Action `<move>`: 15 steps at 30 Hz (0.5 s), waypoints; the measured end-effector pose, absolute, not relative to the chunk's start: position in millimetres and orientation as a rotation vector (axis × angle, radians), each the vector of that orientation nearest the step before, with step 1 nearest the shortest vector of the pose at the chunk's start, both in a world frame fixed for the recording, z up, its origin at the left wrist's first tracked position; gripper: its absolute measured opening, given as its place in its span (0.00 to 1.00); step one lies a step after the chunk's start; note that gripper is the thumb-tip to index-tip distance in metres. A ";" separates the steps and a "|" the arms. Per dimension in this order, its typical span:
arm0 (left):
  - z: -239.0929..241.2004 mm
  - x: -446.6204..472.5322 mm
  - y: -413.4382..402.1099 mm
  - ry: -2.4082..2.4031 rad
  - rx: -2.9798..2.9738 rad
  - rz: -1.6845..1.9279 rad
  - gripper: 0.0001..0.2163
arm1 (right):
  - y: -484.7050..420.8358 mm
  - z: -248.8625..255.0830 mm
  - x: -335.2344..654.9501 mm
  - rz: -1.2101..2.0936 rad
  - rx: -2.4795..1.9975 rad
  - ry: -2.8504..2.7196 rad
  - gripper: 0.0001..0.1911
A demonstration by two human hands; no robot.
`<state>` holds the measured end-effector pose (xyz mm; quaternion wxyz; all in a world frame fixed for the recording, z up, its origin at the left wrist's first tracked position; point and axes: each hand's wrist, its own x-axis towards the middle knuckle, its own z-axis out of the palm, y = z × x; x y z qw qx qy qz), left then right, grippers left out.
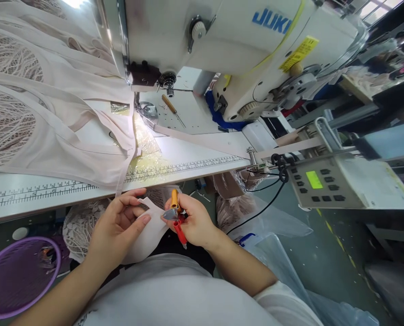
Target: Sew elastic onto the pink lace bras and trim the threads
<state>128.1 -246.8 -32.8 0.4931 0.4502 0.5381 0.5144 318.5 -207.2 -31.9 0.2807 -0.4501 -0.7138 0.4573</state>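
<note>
My left hand (118, 224) pinches a pale pink fabric piece (147, 235) just below the table's front edge, thumb and fingers closed on its upper edge. My right hand (195, 222) grips small thread snips (176, 213) with an orange and red handle, their metal blades touching the fabric's edge. Both hands are held close together above my lap. A white JUKI sewing machine (242, 40) stands on the table behind them, its presser foot (147, 111) over a pink strap.
Pink lace garments (35, 113) are piled on the table's left. A ruler strip (174, 170) runs along the table edge. A purple basket (16, 276) sits low left, a control panel (319, 183) at right, clear plastic bags (283, 253) beside my right arm.
</note>
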 end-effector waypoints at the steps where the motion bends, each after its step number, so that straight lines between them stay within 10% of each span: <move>1: -33.2 127.1 -246.0 1.312 1.091 1.193 0.09 | -207.4 -33.0 318.8 1.197 -1.210 -1.927 0.07; 15: -42.8 128.3 -243.1 1.311 1.375 1.311 0.05 | -209.2 -32.3 321.1 0.845 -1.121 -2.167 0.07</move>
